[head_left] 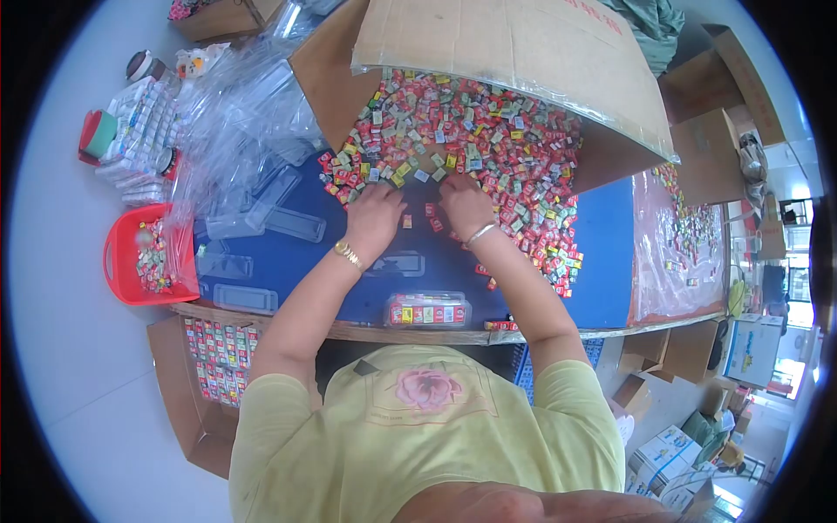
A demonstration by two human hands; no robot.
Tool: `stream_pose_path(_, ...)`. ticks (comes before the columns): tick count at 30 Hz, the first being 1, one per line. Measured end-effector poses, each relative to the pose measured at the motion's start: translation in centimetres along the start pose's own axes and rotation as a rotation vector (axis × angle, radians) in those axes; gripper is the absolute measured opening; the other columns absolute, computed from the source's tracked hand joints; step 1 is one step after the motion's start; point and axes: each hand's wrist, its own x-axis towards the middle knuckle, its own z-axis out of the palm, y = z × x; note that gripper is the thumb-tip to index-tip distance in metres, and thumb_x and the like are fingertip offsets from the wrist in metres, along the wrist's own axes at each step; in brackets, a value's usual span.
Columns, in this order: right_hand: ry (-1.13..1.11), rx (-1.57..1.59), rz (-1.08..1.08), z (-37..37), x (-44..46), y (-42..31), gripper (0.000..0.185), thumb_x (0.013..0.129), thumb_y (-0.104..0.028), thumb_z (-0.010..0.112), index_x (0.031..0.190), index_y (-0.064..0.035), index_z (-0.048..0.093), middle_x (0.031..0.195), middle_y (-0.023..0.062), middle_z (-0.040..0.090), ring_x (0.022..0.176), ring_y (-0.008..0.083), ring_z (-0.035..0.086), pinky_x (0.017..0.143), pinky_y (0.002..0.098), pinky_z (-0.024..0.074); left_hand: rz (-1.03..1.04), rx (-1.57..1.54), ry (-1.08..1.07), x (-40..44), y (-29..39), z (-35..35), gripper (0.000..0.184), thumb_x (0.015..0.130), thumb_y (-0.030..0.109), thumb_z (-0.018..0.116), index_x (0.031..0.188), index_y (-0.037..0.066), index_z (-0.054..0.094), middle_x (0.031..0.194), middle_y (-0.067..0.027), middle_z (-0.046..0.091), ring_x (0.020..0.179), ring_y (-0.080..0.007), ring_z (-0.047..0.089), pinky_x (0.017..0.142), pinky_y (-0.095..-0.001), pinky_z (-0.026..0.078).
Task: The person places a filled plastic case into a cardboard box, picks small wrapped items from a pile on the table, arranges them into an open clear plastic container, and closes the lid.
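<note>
Many small red, green and yellow packets [523, 166] spill from a large cardboard box [488, 35] lying on its side on the blue tabletop [336, 283]. My left hand [375, 214] rests at the pile's near left edge, fingers bent down among the packets; its fingertips are too small to make out. Right of it, my right hand [466, 206] touches packets at the near middle of the pile, its fingertips also unclear. A few loose packets lie between my hands. Close to the table's front edge sits a clear plastic case [427, 310] with rows of packets inside.
Empty clear trays [295, 223] and plastic wrapping [231, 131] lie at the left. A red basket [131, 270] with packets stands at the far left. Below the table edge is an open carton [179, 383] of packed cases. More packets lie on a plastic-covered surface [654, 279] at the right.
</note>
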Motion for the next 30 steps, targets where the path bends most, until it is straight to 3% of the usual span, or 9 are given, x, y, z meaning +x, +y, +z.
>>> stream_pose_path(5, -0.077, -0.234, -0.044, -0.2, 0.4, -0.4, 0.017, 0.081, -0.016, 0.071, 0.097, -0.0137, 0.074, 0.103, 0.004, 0.068, 0.111, 0.0275, 0.063, 0.079, 0.0406, 0.06, -0.026, 0.247, -0.052, 4.0, -1.0, 1.7, 0.018, 0.082, 0.008, 0.07, 0.1, 0.007, 0.073, 0.105, -0.0096, 0.07, 0.106, -0.0297, 0.065, 0.086, -0.0428, 0.057)
stream_pose_path(11, -0.134, -0.235, -0.06, -1.9, -0.4, -0.6, 0.017, 0.09, -0.018, 0.061, 0.098, -0.0147, 0.075, 0.105, 0.0059, 0.068, 0.112, 0.0267, 0.062, 0.081, 0.0399, 0.0585, -0.029, 0.163, -0.076, 3.6, -1.8, 1.9, 0.019, 0.083, 0.009, 0.068, 0.102, 0.006, 0.072, 0.114, -0.0104, 0.069, 0.111, -0.0316, 0.063, 0.091, -0.0434, 0.056)
stream_pose_path(14, 0.016, 0.138, -0.188, -2.1, 0.1, -1.3, 0.017, 0.087, -0.014, 0.063, 0.1, -0.0155, 0.074, 0.103, 0.0033, 0.068, 0.112, 0.0256, 0.062, 0.083, 0.0385, 0.0571, 0.01, 0.018, -0.004, 1.9, -2.3, 1.2, 0.022, 0.081, 0.008, 0.069, 0.102, 0.006, 0.071, 0.113, -0.0104, 0.069, 0.111, -0.0325, 0.063, 0.093, -0.0435, 0.055)
stream_pose_path(17, -0.051, 0.192, -0.269, -0.3, 0.3, -1.6, 0.018, 0.085, -0.012, 0.066, 0.101, -0.0155, 0.072, 0.103, 0.002, 0.068, 0.11, 0.0254, 0.062, 0.086, 0.038, 0.0558, 0.012, -0.247, 0.019, -0.1, -2.2, -0.2, 0.027, 0.075, 0.003, 0.074, 0.102, 0.008, 0.071, 0.108, -0.0084, 0.07, 0.108, -0.0303, 0.065, 0.088, -0.0417, 0.056)
stream_pose_path(25, -0.104, 0.127, -0.256, 1.1, -0.3, -1.7, 0.023, 0.079, -0.011, 0.072, 0.102, -0.0121, 0.069, 0.105, 0.0056, 0.067, 0.108, 0.0276, 0.063, 0.093, 0.0407, 0.0526, 0.004, -0.235, -0.146, -2.1, -0.9, -0.2, 0.029, 0.077, 0.002, 0.074, 0.105, 0.008, 0.07, 0.109, -0.0078, 0.07, 0.106, -0.0315, 0.065, 0.088, -0.0423, 0.055)
stream_pose_path(30, -0.026, 0.279, -0.278, 0.2, -0.6, -1.5, 0.025, 0.079, -0.005, 0.072, 0.103, -0.0065, 0.069, 0.102, 0.0102, 0.068, 0.101, 0.0323, 0.064, 0.089, 0.0426, 0.0535, -0.024, -0.255, -0.099, -2.5, -0.8, -0.8, 0.029, 0.077, 0.001, 0.073, 0.106, 0.007, 0.07, 0.11, -0.0086, 0.07, 0.105, -0.0318, 0.066, 0.089, -0.0427, 0.055)
